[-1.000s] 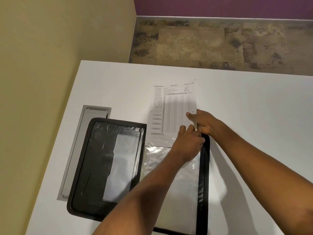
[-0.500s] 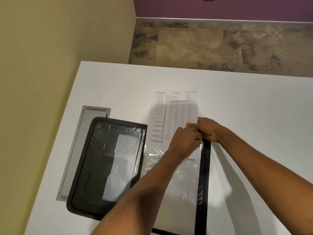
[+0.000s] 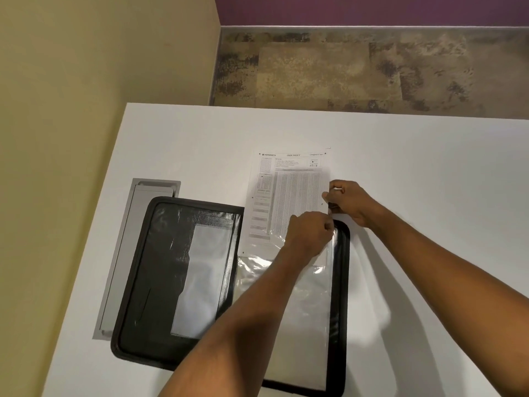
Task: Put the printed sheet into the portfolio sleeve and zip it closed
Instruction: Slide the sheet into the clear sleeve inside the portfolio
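A black zip portfolio [image 3: 177,276] lies open flat on the white table [image 3: 429,173]. Its right half carries a clear plastic sleeve [image 3: 303,305]. The printed sheet [image 3: 289,193], a form with grids of small marks, sticks out of the sleeve's top edge, its lower part inside the plastic. My left hand [image 3: 310,233] pinches the sleeve's top edge near the right corner. My right hand [image 3: 347,200] grips the sheet's right edge just above the portfolio's top right corner. The zip pull is not visible.
A grey metal cable hatch [image 3: 126,253] is set in the table along the portfolio's left side. A yellow wall [image 3: 86,81] borders the table's left edge. Patterned floor [image 3: 343,70] lies beyond the far edge.
The sheet has slid a little further down into the sleeve. Both hands have moved slightly with it, the right hand staying on the sheet's right edge.
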A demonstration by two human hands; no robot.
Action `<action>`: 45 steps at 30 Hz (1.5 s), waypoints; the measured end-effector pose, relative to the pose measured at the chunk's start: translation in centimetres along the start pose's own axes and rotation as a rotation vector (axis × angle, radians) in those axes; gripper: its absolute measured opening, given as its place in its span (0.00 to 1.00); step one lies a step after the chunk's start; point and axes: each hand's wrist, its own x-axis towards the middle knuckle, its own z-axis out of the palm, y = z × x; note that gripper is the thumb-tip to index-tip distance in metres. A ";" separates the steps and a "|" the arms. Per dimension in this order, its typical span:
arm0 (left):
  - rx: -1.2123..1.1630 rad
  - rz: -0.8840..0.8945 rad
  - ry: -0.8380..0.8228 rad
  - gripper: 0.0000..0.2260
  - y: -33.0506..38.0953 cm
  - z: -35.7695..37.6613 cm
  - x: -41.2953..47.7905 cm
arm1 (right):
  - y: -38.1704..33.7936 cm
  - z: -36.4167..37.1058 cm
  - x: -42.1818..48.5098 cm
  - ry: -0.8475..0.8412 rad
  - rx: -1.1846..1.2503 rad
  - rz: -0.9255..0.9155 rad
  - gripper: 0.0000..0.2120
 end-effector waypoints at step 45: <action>0.059 -0.020 0.341 0.12 0.5 4.5 -1.0 | -4.0 1.5 0.3 -0.406 -0.670 -0.138 0.08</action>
